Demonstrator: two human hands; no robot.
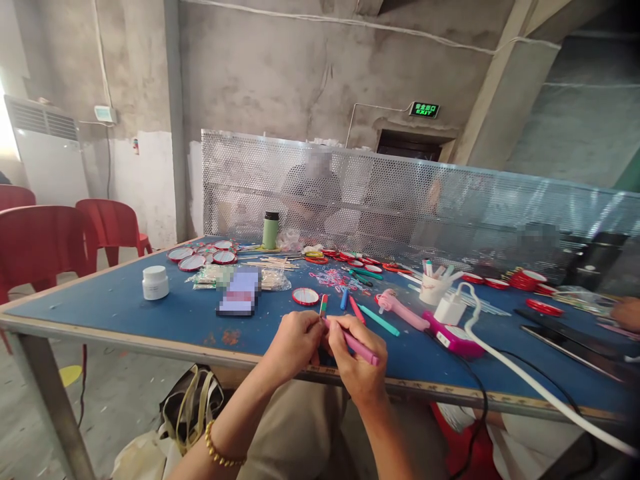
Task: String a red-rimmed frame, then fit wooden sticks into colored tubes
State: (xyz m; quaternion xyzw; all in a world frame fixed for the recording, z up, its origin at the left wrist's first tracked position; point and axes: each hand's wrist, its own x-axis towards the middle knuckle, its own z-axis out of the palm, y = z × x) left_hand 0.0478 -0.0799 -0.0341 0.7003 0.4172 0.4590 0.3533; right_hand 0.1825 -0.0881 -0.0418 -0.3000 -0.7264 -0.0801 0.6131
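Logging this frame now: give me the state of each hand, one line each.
Left hand: closed, pinching something small I cannot make out.
Right hand: closed on a pink marker, tip toward the left hand.

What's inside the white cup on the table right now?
The white cup holds several markers standing upright, caps up, on the blue table. Their lower ends and anything beneath them are hidden by the cup wall.

Matt blue table [150,310], perforated metal screen [400,200], glossy pink plastic marker [361,347], rough concrete wall [280,67]
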